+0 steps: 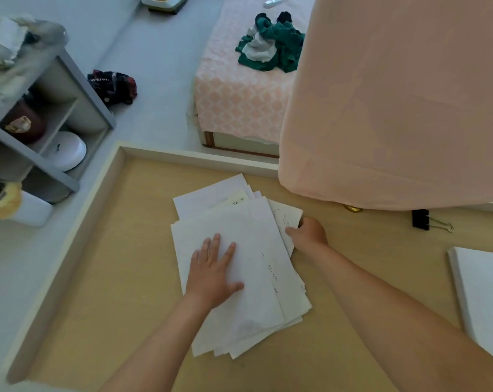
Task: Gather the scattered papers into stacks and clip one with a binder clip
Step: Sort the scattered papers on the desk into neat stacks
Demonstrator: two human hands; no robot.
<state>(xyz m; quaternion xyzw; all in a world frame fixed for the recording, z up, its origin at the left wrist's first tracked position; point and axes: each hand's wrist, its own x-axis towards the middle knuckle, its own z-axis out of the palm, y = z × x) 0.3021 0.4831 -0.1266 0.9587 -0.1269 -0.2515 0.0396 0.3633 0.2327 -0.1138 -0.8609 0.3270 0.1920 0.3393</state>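
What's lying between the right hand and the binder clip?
Head view: bare tabletop between right hand and binder clip; a small gold object sits just beyond, at the pink cloth's hem.

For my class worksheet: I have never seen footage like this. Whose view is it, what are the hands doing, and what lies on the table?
One picture, from a camera worn on a person's head, looking down. No machine: two bare hands. The left hand lies flat on a loose pile of papers; the right hand grips the pile's right edge. On the wooden table, further right, lie a black binder clip, untouched, and a tidy white stack.
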